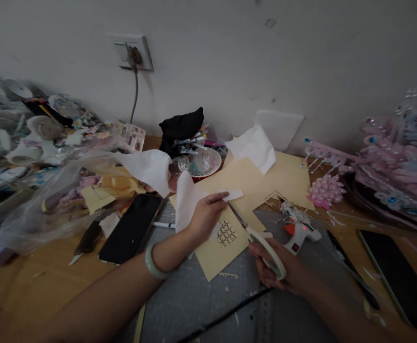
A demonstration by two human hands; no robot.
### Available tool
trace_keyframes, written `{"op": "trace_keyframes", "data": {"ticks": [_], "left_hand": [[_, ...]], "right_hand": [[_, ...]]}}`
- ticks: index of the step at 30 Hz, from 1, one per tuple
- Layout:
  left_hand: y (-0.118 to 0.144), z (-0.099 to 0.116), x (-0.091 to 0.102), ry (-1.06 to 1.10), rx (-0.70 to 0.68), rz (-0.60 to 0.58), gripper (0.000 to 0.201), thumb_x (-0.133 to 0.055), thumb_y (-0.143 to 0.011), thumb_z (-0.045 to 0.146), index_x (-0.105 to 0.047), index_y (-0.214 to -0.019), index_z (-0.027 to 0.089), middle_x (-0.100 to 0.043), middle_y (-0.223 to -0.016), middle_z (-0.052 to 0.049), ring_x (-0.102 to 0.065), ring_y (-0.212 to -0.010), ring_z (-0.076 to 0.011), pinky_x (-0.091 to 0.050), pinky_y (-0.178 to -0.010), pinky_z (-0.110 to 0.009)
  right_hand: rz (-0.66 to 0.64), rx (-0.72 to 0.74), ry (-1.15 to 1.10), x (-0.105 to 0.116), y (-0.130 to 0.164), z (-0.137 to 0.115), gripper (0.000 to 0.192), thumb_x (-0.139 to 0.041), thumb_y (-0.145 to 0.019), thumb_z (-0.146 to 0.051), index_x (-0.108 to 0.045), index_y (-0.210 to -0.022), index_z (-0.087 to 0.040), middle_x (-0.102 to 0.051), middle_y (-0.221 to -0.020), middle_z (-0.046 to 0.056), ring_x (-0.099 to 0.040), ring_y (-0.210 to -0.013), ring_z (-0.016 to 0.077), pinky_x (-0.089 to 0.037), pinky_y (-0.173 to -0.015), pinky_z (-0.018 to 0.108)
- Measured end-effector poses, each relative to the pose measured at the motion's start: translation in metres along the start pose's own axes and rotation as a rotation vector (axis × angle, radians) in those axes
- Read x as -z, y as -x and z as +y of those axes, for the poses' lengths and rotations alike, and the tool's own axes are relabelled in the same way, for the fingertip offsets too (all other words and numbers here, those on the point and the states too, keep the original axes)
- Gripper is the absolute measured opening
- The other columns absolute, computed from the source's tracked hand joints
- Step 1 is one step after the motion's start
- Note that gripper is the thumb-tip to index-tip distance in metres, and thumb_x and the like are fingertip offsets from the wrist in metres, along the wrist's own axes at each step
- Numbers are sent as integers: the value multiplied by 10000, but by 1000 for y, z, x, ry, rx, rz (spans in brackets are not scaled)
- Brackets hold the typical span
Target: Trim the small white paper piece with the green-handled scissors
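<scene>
- A piece of thin white paper (190, 200) sits just left of the frame's centre, pinched in the left hand (204, 214), whose fingers are closed on its right-hand strip.
- The scissors (262, 243) come in from the lower right; their tip points up and left and meets that white strip right beside the left fingertips. How far the blades stand apart is too small to tell.
- The right hand (283, 271) is clamped on the pale scissor handles, fingers through the loops.
- Judging from how things lie, the cut is at its beginning: the blades meet only the strip's edge and most of the sheet looks whole.
- Under both hands lies a tan card (223, 247) with a lattice pattern (226, 233) drawn on it; it rests on a grey cutting mat (201, 295).
- A green bangle (153, 264) rings the left wrist.
- Just right of the scissors lies a white glue gun (297, 224) with a red light showing.
- Left of the hands a dark phone (132, 228) lies face up; a second dark screen (397, 276) is at the lower right.
- Behind, near the centre, a clear bowl (201, 162) holds small bits, with more white tissue (253, 147) to its right.
- Pink beaded ornaments (394, 162) fill the right edge; a clear plastic bag (62, 200) and clutter fill the left.
</scene>
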State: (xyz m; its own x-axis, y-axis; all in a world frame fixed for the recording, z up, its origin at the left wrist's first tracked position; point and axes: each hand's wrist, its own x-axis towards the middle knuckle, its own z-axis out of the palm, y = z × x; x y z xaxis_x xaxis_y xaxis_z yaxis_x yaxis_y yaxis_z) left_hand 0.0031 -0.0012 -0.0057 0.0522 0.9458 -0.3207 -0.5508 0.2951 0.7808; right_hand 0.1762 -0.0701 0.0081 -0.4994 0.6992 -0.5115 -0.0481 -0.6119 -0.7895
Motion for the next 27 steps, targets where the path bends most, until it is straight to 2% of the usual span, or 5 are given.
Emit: {"op": "trace_keyframes", "data": {"ticks": [6,12,17,27], "left_hand": [[1,2,-2,32,-22,16,219,-664,-566,130,-677,-785,136,-621,-636,-13,-522,-598,-98,-385,-625,-226],[-3,1,0,77,-80,14,191,-685,-569,167,-686,-754,118,-636,-743,-31,-499,-609,-72,-382,-643,-215],[-3,-1,0,67,-98,9,181,-690,-576,166,-682,-752,127,-638,-759,-25,-509,-629,-68,-385,-644,-203],[-1,-2,1,21,-99,50,184,-690,-577,184,-676,-756,144,-651,-704,-26,-566,-668,-114,-425,-686,-239]], "right_hand": [[-10,-10,-16,2,1,1,398,-574,-680,-539,-413,-619,-180,-393,-315,-104,-260,-202,22,-245,-294,167],[-21,-59,-117,3,1,-1,435,-550,-672,-588,-414,-620,-178,-401,-334,-98,-238,-208,19,-165,-285,167],[-52,-61,-144,3,1,-2,430,-548,-681,-582,-429,-624,-173,-385,-316,-100,-241,-200,20,-162,-289,168],[-59,-74,-175,8,-1,4,391,-534,-724,-538,-448,-646,-165,-442,-374,-76,-291,-214,19,-156,-265,155]]}}
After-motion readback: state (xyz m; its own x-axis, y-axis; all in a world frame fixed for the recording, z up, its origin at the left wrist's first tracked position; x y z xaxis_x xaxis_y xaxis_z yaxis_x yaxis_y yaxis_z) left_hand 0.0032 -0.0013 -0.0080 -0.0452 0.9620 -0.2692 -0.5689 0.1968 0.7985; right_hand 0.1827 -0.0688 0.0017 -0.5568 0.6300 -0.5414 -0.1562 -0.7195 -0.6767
